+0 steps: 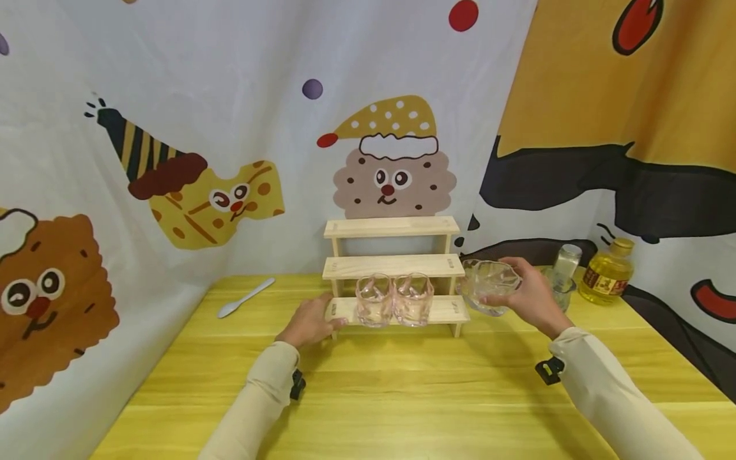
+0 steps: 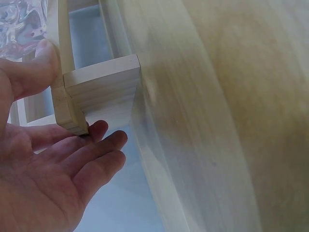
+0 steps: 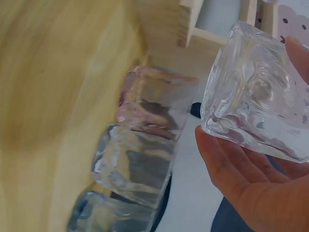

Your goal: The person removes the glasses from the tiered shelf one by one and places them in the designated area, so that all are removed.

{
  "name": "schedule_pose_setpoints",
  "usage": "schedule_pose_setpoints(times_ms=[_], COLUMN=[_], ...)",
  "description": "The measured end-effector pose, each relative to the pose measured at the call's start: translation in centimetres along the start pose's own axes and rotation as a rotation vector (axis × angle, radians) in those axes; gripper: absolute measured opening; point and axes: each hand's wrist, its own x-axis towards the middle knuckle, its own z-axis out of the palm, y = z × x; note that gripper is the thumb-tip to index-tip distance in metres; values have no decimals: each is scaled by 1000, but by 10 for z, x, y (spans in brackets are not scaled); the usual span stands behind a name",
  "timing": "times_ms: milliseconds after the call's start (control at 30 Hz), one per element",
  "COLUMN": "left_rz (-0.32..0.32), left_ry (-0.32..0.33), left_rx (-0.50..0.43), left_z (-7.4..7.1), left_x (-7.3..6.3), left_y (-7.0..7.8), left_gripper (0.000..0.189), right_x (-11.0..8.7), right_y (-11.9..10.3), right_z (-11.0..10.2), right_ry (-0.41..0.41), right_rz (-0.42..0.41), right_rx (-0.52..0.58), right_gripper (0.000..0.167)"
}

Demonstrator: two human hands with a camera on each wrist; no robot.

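A three-step wooden display shelf (image 1: 397, 264) stands on the table by the curtain. My left hand (image 1: 310, 322) grips the left end of its lowest step, thumb on top and fingers underneath, as the left wrist view shows. Two pinkish glasses (image 1: 374, 303) stand side by side on that step. My right hand (image 1: 531, 295) holds a clear glass (image 3: 258, 92) between thumb and fingers, just right of the shelf. In the right wrist view a pink glass (image 3: 157, 104), a clear glass (image 3: 135, 164) and a bluish glass (image 3: 108, 212) stand in a row beyond the held one.
A bottle of yellow oil (image 1: 608, 275) stands at the right rear, beside a jar with a pale lid (image 1: 569, 255). On the left of the table (image 1: 368, 396) lies a white spoon (image 1: 246, 298). A cartoon-printed curtain (image 1: 259, 76) hangs behind.
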Motion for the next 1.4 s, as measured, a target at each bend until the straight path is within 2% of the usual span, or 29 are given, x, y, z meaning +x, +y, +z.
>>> schedule_pose_setpoints(times_ms=[267, 400, 567, 1000, 1167, 1400], left_rz=[-13, -15, -14, -2, -2, 10], left_ry=[-5, -10, -13, -2, -2, -4], left_rx=[14, 17, 8, 12, 8, 6], left_z=[-1, 0, 0, 0, 0, 0], left_x=[1, 1, -1, 1, 2, 1], left_y=[1, 0, 2, 1, 1, 0], left_gripper=[69, 69, 68, 69, 69, 68], right_x=[0, 2, 4, 7, 7, 10], right_y=[17, 26, 37, 52, 53, 57], right_z=[6, 11, 18, 28, 31, 34], right_ry=[-11, -36, -70, -128, -135, -143], right_rz=[3, 25, 15, -11, -18, -17], right_rx=[-8, -16, -12, -9, -34, -7], right_gripper=[102, 104, 102, 101, 101, 99])
